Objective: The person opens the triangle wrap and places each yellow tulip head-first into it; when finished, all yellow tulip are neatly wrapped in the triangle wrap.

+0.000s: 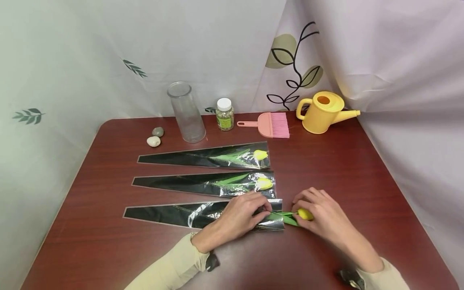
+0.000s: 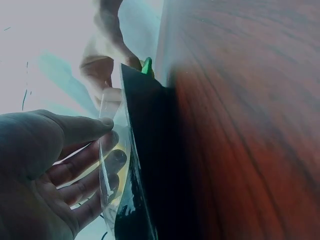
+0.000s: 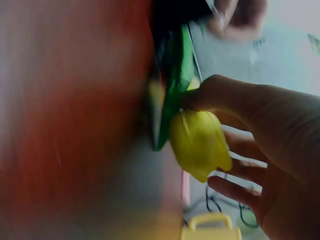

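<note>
A yellow tulip (image 1: 305,214) lies partly in the nearest black-and-clear flower sleeve (image 1: 156,215), its bloom outside the wide right end. My right hand (image 1: 324,213) pinches the stem just below the bloom; the right wrist view shows the thumb against the stem and the other fingers behind the bloom (image 3: 199,145). My left hand (image 1: 241,211) is over the sleeve near its opening. In the left wrist view, its thumb and fingertips pinch the clear film (image 2: 106,165), which stands away from the black backing (image 2: 150,130).
Two sleeves (image 1: 174,158) (image 1: 163,184) holding yellow tulips lie behind. Along the back stand a clear vase (image 1: 188,117), a white-capped jar (image 1: 225,117) and a yellow watering can (image 1: 320,114). A pink brush and dustpan (image 1: 270,125) and two stones (image 1: 154,141) lie there too.
</note>
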Available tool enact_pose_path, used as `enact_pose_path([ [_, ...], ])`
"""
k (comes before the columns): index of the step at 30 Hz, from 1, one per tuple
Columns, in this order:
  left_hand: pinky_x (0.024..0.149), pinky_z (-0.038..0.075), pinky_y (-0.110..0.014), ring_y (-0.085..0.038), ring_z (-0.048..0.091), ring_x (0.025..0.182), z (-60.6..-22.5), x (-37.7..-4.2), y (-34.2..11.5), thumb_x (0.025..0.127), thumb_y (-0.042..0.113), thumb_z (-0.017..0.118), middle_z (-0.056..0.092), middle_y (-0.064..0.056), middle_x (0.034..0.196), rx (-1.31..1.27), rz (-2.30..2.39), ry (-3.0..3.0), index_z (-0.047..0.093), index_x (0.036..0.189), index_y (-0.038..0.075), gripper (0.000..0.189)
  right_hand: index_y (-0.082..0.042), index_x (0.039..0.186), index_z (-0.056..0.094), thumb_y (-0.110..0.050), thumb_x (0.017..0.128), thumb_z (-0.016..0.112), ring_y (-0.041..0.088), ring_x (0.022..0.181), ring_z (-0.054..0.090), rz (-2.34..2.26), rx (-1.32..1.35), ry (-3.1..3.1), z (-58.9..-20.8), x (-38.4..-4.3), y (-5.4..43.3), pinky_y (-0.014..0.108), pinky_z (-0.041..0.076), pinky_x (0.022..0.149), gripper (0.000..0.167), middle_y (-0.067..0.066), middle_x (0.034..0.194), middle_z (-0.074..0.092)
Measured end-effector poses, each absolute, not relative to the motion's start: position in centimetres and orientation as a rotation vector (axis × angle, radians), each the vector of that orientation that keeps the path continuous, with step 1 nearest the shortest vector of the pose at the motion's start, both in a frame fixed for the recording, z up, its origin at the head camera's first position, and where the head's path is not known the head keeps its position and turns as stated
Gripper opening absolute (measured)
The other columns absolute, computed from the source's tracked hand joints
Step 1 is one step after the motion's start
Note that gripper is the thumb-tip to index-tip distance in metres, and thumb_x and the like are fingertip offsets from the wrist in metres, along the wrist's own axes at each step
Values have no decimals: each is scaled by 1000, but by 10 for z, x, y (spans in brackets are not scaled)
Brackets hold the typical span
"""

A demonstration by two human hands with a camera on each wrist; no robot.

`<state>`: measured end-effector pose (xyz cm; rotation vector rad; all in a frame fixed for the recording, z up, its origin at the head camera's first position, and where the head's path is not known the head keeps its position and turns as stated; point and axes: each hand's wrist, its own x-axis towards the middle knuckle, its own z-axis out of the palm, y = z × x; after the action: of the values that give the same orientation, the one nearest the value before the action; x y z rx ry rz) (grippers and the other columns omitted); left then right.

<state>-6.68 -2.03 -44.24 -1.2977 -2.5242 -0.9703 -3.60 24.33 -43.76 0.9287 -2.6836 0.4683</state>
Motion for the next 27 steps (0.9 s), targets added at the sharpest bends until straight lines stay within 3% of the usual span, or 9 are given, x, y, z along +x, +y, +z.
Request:
enact_pose_path([
  [16,75,48,-19,-3,56,86,-440,-65,-21,90,21,73,63,12,91,-1309,-948,-2567,68,94,21,7,-26,82,68,-19,72,79,8,89,48,627,820,-2696,-449,-33,215,34,39,72,17,-12,96,56],
  [21,77,48,-20,-3,57,88,-440,-65,-21,90,20,72,64,12,92,-1314,-943,-2564,69,95,22,6,-28,93,71,-20,77,82,5,95,50,840,764,-2718,-442,-30,228,27,42,78,21,-15,103,58],
  [27,78,48,-19,-3,57,88,-439,-64,-21,90,19,73,65,11,92,-1321,-942,-2559,69,94,21,6,-23,114,67,-22,77,85,7,101,57,1053,723,-2814,-431,-29,262,18,45,86,41,-13,111,62],
])
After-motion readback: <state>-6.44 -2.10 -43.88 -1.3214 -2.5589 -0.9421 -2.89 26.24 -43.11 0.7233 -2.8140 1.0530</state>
